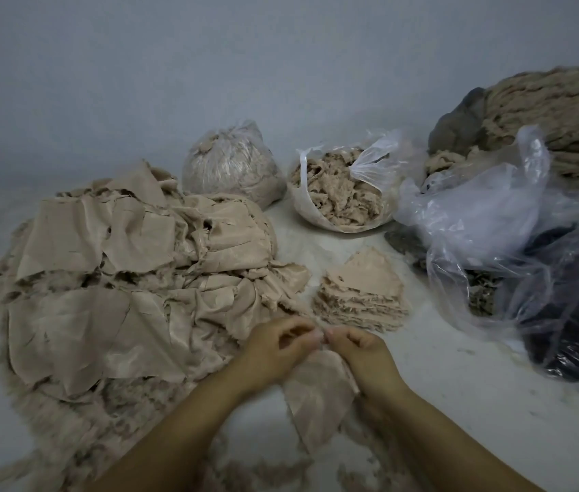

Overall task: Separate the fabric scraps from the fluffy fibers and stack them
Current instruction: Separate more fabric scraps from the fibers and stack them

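Note:
A beige fabric scrap [316, 392] hangs between my hands at the lower centre. My left hand [277, 346] and my right hand [362, 353] both pinch its top edge, fingertips nearly touching. Just beyond them stands a neat stack of beige scraps [362, 292]. To the left lies a large heap of mixed scraps [132, 278] with fluffy fibers [78, 427] along its near edge. Loose fiber tufts [266, 470] lie on the surface below my arms.
A tied plastic bag of fibers [231, 165] and an open bag of fluffy fibers [341, 190] sit at the back. Crumpled clear plastic bags [515, 225] with dark material fill the right side. A big roll of fibrous material [558, 115] is at the far right.

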Motion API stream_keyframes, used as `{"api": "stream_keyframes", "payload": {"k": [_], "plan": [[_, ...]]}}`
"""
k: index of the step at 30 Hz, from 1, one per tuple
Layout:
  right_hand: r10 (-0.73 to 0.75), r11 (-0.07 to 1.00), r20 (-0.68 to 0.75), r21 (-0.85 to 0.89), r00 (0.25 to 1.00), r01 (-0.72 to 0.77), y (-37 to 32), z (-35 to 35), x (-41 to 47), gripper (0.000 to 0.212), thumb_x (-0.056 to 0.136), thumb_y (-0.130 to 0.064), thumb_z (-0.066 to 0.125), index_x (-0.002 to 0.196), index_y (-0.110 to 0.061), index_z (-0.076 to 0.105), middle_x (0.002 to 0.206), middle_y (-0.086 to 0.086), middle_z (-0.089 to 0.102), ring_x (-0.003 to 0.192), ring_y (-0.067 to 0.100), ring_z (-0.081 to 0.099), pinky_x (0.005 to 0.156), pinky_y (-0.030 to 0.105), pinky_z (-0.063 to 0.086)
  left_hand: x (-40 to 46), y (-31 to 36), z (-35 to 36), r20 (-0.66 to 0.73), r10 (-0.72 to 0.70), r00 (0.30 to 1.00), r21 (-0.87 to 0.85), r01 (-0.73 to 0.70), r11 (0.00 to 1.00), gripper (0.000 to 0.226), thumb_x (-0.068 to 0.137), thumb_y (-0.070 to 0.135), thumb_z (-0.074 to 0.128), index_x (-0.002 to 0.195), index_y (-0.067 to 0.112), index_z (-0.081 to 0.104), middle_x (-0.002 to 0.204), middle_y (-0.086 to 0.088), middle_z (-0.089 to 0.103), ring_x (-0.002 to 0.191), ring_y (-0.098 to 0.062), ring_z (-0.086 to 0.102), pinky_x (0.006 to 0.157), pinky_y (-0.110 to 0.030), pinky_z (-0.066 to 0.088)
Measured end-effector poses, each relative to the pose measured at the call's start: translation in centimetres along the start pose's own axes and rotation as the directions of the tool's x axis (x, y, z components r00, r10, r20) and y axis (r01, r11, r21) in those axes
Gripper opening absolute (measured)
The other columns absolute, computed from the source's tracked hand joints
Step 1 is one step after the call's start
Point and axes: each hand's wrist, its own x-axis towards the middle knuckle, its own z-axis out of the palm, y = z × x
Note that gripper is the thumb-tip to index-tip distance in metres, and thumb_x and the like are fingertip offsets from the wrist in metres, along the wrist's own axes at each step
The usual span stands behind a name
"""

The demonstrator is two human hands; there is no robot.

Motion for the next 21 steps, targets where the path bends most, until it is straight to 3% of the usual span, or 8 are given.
{"api": "stream_keyframes", "payload": {"k": [2,6,10,12,14,16,18,21], "plan": [[-0.036,0.997,-0.03,-0.066,0.999,0.034,0.2,0.1,0.7,0.024,0.092,-0.018,0.062,0.076,-0.001,0.066,0.067,0.013,0.061,0.062,0.02,0.054,0.06,0.03,0.045,-0.4,0.9,0.7,0.197,-0.083,0.977,-0.083,0.101,0.991,0.01,0.083,0.03,0.07,0.081,0.039,0.065,0.07,0.022,0.062,0.069,0.004,0.056,0.069,-0.015,0.045],[-0.258,0.877,-0.162,-0.453,0.952,0.161,0.1,-1.7,1.9,0.031,0.092,-0.019,0.062,0.064,-0.011,0.051,0.056,-0.001,0.05,0.052,0.01,0.044,0.054,0.025,0.036,-0.9,0.1,-1.3,0.089,-0.205,0.975,-0.255,0.221,0.941,0.031,0.09,0.011,0.061,0.061,0.022,0.061,0.054,0.016,0.049,0.053,0.002,0.043,0.056,-0.014,0.037],[-0.17,0.747,0.098,-0.636,0.981,0.193,0.1,-1.8,1.4,0.035,0.093,-0.038,0.057,0.068,-0.016,0.064,0.065,-0.005,0.063,0.062,0.01,0.055,0.061,0.017,0.039,-1.4,0.1,-3.2,0.077,-0.257,0.963,-0.377,0.267,0.887,0.035,0.092,0.014,0.057,0.059,0.023,0.067,0.057,0.014,0.055,0.056,0.002,0.047,0.056,-0.013,0.04],[-0.194,0.774,0.127,-0.589,0.973,0.232,-0.6,-0.6,0.6,0.041,0.091,-0.056,0.042,0.081,-0.028,0.07,0.08,-0.016,0.066,0.079,0.0,0.059,0.071,0.012,0.041,-1.1,0.7,-2.9,0.118,-0.222,0.968,-0.39,0.25,0.886,0.025,0.09,0.014,0.057,0.068,0.02,0.066,0.059,0.015,0.057,0.058,0.003,0.049,0.057,-0.012,0.04],[-0.199,0.869,0.195,-0.417,0.96,0.265,-1.1,0.5,0.3,0.04,0.083,-0.061,0.038,0.089,-0.036,0.068,0.089,-0.022,0.065,0.087,-0.002,0.059,0.079,0.014,0.043,-0.8,1.3,-2.3,0.169,-0.171,0.971,-0.386,0.225,0.895,0.016,0.09,0.012,0.057,0.076,0.014,0.065,0.062,0.015,0.062,0.061,0.005,0.053,0.061,-0.011,0.041],[-0.186,0.914,0.285,-0.301,0.94,0.272,-1.1,1.1,0.0,0.031,0.086,-0.048,0.051,0.08,-0.022,0.065,0.077,-0.011,0.063,0.072,0.005,0.057,0.068,0.016,0.045,-0.6,1.5,-1.9,0.156,-0.162,0.974,-0.387,0.211,0.897,0.018,0.093,0.013,0.054,0.08,0.013,0.066,0.066,0.013,0.066,0.063,0.004,0.057,0.061,-0.012,0.044],[-0.219,0.936,0.256,-0.218,0.942,0.277,-0.8,1.1,0.0,0.026,0.089,-0.024,0.064,0.066,-0.015,0.055,0.06,-0.004,0.052,0.054,0.005,0.048,0.052,0.015,0.04,-0.6,1.3,-1.6,0.026,-0.194,0.981,-0.357,0.191,0.914,0.024,0.096,0.017,0.049,0.077,0.016,0.064,0.061,0.011,0.062,0.059,-0.001,0.054,0.058,-0.016,0.042],[-0.268,0.928,0.189,-0.212,0.945,0.306,-0.7,1.1,0.0,0.031,0.089,-0.013,0.065,0.061,-0.015,0.052,0.052,-0.009,0.05,0.046,0.002,0.044,0.044,0.013,0.036,-0.4,0.4,-1.4,-0.159,-0.217,0.963,-0.234,0.177,0.956,0.026,0.098,0.018,0.047,0.075,0.016,0.059,0.06,0.01,0.052,0.055,0.0,0.045,0.054,-0.016,0.037]]}}
